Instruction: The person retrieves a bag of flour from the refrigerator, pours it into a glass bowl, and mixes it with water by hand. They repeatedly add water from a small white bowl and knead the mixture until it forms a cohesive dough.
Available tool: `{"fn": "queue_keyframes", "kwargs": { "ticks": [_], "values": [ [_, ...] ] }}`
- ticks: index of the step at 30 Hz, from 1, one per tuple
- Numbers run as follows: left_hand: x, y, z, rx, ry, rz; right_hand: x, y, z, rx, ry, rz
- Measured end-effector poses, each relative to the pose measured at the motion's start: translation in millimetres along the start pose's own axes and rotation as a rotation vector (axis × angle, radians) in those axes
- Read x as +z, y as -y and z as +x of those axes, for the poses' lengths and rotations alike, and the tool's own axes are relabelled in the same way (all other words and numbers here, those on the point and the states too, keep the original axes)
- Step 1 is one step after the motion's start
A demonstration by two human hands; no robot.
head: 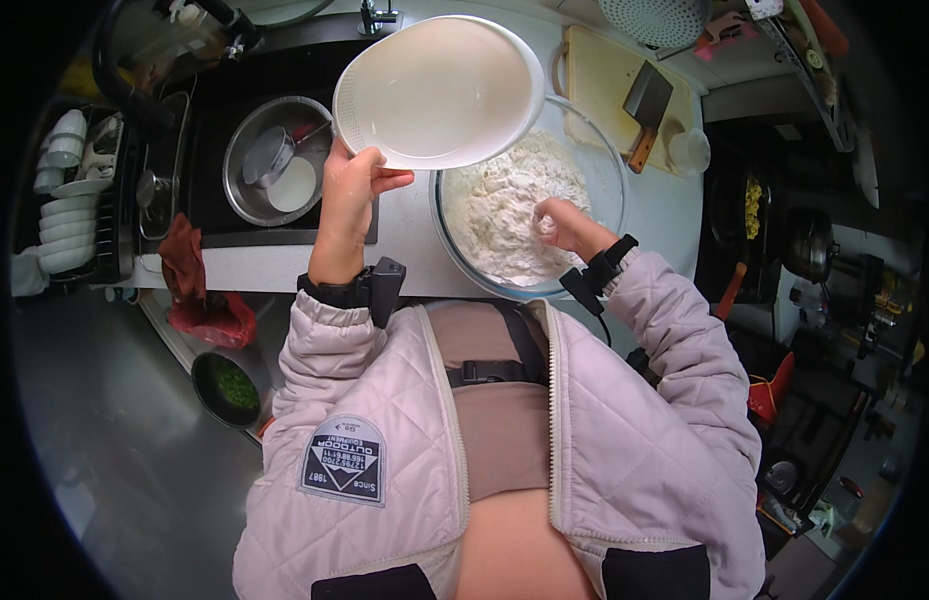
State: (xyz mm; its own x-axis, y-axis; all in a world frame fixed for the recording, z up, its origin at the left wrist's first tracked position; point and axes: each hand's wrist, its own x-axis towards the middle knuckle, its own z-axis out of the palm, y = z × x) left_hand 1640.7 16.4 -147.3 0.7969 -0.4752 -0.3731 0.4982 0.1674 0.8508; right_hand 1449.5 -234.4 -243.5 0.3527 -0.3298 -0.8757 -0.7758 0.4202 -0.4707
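My left hand [353, 191] grips the lower left rim of a white plastic basin [442, 90] with small drain holes along its left side. It is held over the counter, covering the far left part of a large clear glass bowl [611, 172]. Whether a little liquid lies in the basin, I cannot tell. A heap of white flour [517, 202], clumped and shaggy in places, fills much of the glass bowl. Inside the bowl, my right hand [571, 227] has its curled fingers at the flour; the fingertips are partly hidden.
Left, a steel bowl [236, 187] with a ladle-like vessel sits in the dark sink [209, 82]. A cleaver [646, 112] and a clear cup [689, 152] rest on a cutting board [592, 67]. Stacked dishes [68, 225] stand far left; a pan of chopped greens [236, 386] sits lower left.
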Motion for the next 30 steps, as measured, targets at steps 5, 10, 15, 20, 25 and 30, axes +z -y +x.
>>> {"fn": "queue_keyframes", "kwargs": {
  "ticks": [5,10,15,20,25,30],
  "values": [
    [0.5,1.4,1.6,0.009,0.004,-0.02,-14.0,6.6,-8.0,-0.073,0.109,0.298],
    [5.5,4.2,0.5,0.005,0.004,-0.025,-52.9,12.2,-31.3,-0.352,-0.143,0.057],
    [10.0,6.6,-5.0,-0.002,-0.009,0.036,-28.5,-6.9,-25.5,-0.008,0.047,-0.055],
    [6.8,5.6,-11.0,0.0,-0.015,0.027,28.4,-9.5,2.1,0.17,0.049,0.301],
    [5.6,7.6,-13.2,0.013,-0.019,0.001,26.0,24.1,2.3,0.006,0.174,0.467],
    [1.4,8.6,-11.0,0.028,-0.02,-0.023,-12.4,14.2,-24.5,-0.344,-0.019,-0.108]
  ]
}}
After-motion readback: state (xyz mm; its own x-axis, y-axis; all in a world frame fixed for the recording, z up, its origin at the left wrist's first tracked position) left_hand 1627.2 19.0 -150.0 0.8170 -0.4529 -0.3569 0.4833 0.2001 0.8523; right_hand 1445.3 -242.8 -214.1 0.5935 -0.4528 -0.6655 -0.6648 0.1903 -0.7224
